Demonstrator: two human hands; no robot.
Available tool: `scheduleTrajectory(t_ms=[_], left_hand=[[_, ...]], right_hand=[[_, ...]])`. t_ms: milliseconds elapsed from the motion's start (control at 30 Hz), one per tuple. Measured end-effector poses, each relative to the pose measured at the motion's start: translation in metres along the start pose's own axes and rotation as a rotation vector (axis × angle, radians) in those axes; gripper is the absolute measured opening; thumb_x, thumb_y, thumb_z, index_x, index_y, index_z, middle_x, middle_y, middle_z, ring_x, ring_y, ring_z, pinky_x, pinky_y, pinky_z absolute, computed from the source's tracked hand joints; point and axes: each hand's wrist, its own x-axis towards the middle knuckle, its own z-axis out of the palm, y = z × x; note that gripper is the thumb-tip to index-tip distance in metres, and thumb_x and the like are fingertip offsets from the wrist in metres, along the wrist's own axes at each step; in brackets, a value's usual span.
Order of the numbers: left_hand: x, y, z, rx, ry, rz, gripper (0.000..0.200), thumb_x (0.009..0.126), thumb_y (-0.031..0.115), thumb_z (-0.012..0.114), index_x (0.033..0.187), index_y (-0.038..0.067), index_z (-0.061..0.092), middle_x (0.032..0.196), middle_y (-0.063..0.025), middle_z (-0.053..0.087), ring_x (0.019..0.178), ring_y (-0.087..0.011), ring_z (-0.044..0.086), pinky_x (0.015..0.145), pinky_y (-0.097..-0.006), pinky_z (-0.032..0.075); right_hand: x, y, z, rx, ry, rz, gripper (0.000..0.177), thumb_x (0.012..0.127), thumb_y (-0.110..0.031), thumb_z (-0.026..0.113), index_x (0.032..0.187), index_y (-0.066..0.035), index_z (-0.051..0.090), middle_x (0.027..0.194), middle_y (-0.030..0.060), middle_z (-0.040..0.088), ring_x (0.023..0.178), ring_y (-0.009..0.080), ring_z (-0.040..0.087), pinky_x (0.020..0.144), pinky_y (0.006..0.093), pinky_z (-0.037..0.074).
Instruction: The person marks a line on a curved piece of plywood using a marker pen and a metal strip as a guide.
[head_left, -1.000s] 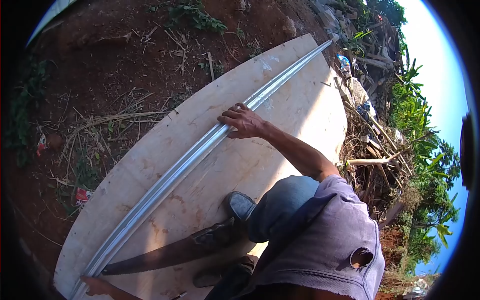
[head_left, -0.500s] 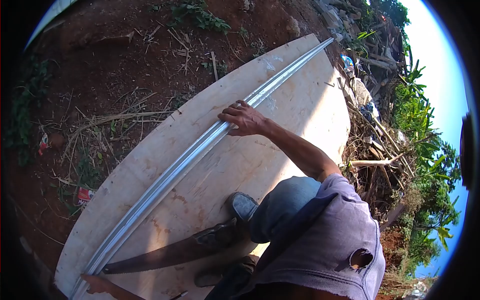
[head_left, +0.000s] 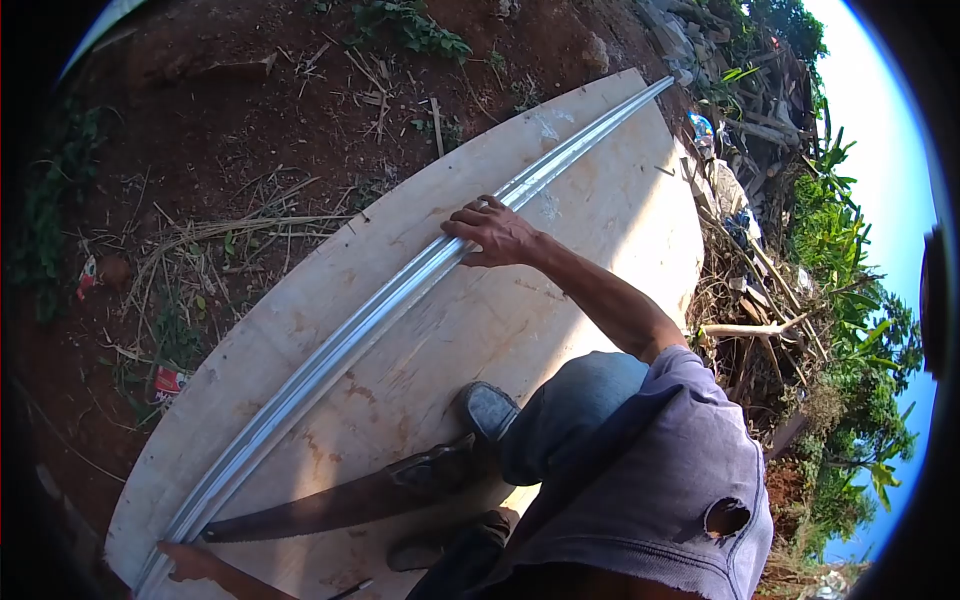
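A long, shiny metal channel [head_left: 345, 335] runs diagonally across a pale plywood sheet [head_left: 370, 390]. My right hand [head_left: 495, 233] is closed over the middle of the channel, with the fingers curled across its far edge. Down at the lower left, my left hand [head_left: 190, 563] grips the near end of the channel, its fingers only partly showing. A handsaw [head_left: 320, 507] with a dark handle lies on the plywood between the left hand and my shoes [head_left: 487, 410]. The handsaw touches neither hand.
Reddish soil with dry stalks [head_left: 240, 228] borders the sheet on the left. A heap of branches and rubble [head_left: 765, 290] lies to the right. A nail-like piece [head_left: 663, 170] is on the sheet's far part. A red and white wrapper [head_left: 170, 382] lies beside its edge.
The view has shifted slightly. My right hand's fingers have changed their hold a little on the channel; both hands stay at nearly the same places along it.
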Motion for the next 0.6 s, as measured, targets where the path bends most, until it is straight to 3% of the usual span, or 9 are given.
scheduleTrajectory(t_ms=[233, 300, 600], left_hand=[[0.000, 0.003, 0.001, -0.007, 0.004, -0.014, 0.120, 0.069, 0.063, 0.072, 0.138, -0.018, 0.015, 0.118, -0.0336, 0.055, 0.108, -0.0441, 0.058, 0.094, -0.0428, 0.047], [0.000, 0.005, 0.002, -0.066, 0.005, -0.072, 0.121, 0.066, 0.067, 0.070, 0.145, -0.008, 0.016, 0.129, -0.0342, 0.048, 0.118, -0.0443, 0.052, 0.100, -0.0448, 0.042], [-0.005, 0.008, 0.001, -0.061, 0.034, -0.073, 0.117, 0.066, 0.065, 0.070, 0.144, -0.008, 0.021, 0.126, -0.0332, 0.051, 0.117, -0.0437, 0.053, 0.099, -0.0448, 0.044]], right_hand=[[0.002, -0.002, -0.005, -0.014, -0.054, 0.026, 0.061, 0.072, -0.032, 0.076, 0.125, -0.013, 0.052, 0.116, 0.0074, 0.058, 0.109, 0.0297, 0.057, 0.097, 0.0476, 0.041], [0.002, -0.002, -0.004, -0.018, -0.051, 0.020, 0.062, 0.072, -0.033, 0.076, 0.125, -0.013, 0.052, 0.116, 0.0075, 0.058, 0.108, 0.0300, 0.057, 0.097, 0.0475, 0.041], [0.004, -0.001, -0.002, -0.003, -0.065, 0.042, 0.063, 0.071, -0.033, 0.077, 0.125, -0.013, 0.052, 0.116, 0.0091, 0.059, 0.109, 0.0305, 0.057, 0.098, 0.0478, 0.040]])
